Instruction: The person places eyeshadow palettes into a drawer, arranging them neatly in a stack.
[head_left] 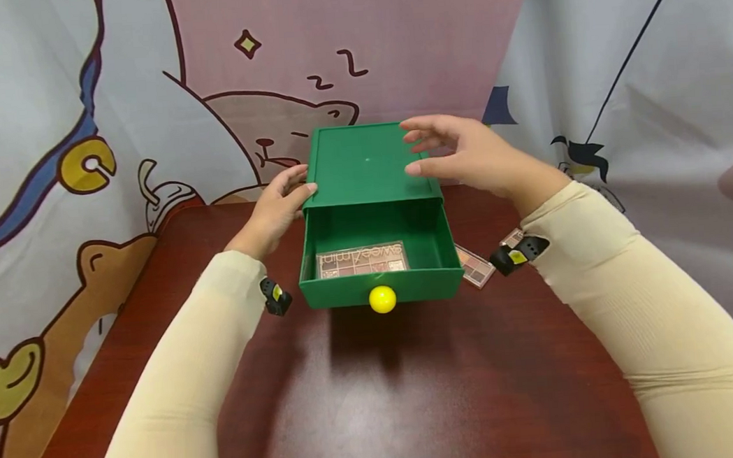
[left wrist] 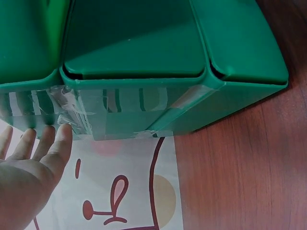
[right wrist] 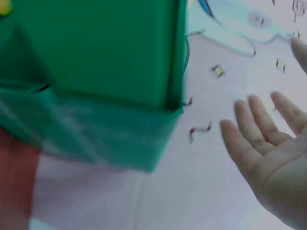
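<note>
A green drawer box point(head_left: 365, 162) stands on the table, its top drawer point(head_left: 320, 292) pulled out by a yellow ball knob point(head_left: 382, 299) side. In that drawer lies an eyeshadow palette point(head_left: 362, 259) with a clear lettered lid. My left hand point(head_left: 277, 208) rests its extended fingers against the box's left side; in the left wrist view those fingers point(left wrist: 61, 143) touch the taped side wall. My right hand point(head_left: 462, 149) holds nothing and hovers by the top's right edge, fingers spread and loosely bent. The right wrist view shows that hand point(right wrist: 273, 153) apart from the box.
Right of the box, an eyeshadow palette point(head_left: 474, 267) lies on the dark red table point(head_left: 426, 386). Another palette point(head_left: 510, 238) shows partly behind the right wrist's camera. A cartoon-printed curtain point(head_left: 418, 44) hangs close behind the table.
</note>
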`<state>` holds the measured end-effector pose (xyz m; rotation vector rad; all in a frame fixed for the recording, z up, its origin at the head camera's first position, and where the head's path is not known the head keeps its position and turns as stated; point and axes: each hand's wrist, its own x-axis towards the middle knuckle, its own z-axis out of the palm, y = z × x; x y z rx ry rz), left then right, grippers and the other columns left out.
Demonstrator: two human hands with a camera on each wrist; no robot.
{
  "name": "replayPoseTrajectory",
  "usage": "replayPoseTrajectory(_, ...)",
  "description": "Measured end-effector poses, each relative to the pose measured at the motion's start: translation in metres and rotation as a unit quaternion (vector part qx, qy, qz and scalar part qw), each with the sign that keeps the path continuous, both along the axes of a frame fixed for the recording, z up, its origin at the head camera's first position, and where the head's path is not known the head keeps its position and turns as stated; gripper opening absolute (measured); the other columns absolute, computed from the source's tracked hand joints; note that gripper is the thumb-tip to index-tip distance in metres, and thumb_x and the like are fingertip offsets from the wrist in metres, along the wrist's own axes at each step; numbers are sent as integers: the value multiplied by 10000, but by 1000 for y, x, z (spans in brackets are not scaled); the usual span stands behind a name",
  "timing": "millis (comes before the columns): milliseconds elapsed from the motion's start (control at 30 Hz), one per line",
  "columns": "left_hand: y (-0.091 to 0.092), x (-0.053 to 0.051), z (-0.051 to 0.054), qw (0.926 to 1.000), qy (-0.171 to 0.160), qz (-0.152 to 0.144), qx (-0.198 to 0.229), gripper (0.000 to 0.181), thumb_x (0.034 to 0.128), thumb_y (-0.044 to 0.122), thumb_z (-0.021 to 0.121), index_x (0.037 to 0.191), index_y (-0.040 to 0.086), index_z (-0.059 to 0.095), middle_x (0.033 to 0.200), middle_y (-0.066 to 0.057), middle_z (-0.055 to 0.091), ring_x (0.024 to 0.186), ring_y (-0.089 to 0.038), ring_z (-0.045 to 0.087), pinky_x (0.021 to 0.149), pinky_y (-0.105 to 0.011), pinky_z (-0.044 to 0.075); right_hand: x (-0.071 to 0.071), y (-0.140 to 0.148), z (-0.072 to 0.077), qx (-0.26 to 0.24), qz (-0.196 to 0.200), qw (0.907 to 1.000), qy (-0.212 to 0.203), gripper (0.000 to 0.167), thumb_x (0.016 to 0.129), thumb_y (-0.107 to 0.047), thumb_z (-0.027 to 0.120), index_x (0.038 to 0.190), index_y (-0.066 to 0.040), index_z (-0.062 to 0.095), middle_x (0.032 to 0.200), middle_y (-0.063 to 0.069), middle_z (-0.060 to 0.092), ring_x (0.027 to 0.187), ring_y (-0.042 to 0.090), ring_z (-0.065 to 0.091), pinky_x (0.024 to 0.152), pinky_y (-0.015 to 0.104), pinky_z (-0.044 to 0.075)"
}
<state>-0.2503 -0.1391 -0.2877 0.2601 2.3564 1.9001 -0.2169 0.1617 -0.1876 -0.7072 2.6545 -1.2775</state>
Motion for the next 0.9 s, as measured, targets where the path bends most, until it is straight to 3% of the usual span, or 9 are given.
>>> replayPoseTrajectory(100, 0, -1, -1, 10000, 9, 0, 23, 569, 993, 308, 543, 1507, 194, 327, 1500, -41, 373, 1328, -218, 415, 1040, -459, 409, -3, 19, -15, -514, -422, 9978, -30, 630, 916, -274, 671, 1480, -194, 401, 1433, 64, 465, 1303, 207, 440, 1040, 462, 393)
replayPoseTrajectory(333, 0, 0, -2, 9999, 13, 41, 123, 565, 995, 295, 541, 1508, 191, 328, 1509, -33, 362, 1328, -217, 416, 1030, -454, 419, -15, 51, -54, -1042, -1191, 9872, -195, 661, 939, -311, 633, 1516, -192, 333, 1484, 90, 402, 1351, 246, 389, 1075, 483, 346)
replayPoseTrajectory(533, 1, 1, -2, 9998, -20, 92, 189, 558, 996, 292, 541, 1506, 199, 332, 1513, -21, 359, 1322, -212, 424, 1024, -450, 424, -23, 70, -104, -1528, -1591, 9715, -866, 693, 959, -315, 605, 1537, -137, 268, 1516, 149, 346, 1346, 287, 388, 1091, 477, 343)
replayPoseTrajectory(733, 2, 0, -4, 9997, -38, 125, 227, 553, 997, 293, 541, 1503, 206, 337, 1517, -16, 355, 1326, -208, 420, 1028, -450, 420, -26, 84, -160, -1205, -1934, 9629, -1445, 750, 949, -366, 608, 1548, -128, 226, 1534, 199, 287, 1349, 407, 360, 1092, 562, 307)
replayPoseTrajectory(900, 1, -1, -5, 9997, -22, 107, 230, 557, 997, 301, 540, 1505, 210, 332, 1524, -14, 344, 1337, -207, 408, 1033, -454, 414, -23, 91, -195, -590, -2094, 9621, -1646, 820, 932, -448, 611, 1548, -96, 200, 1556, 203, 237, 1396, 408, 279, 1091, 585, 291)
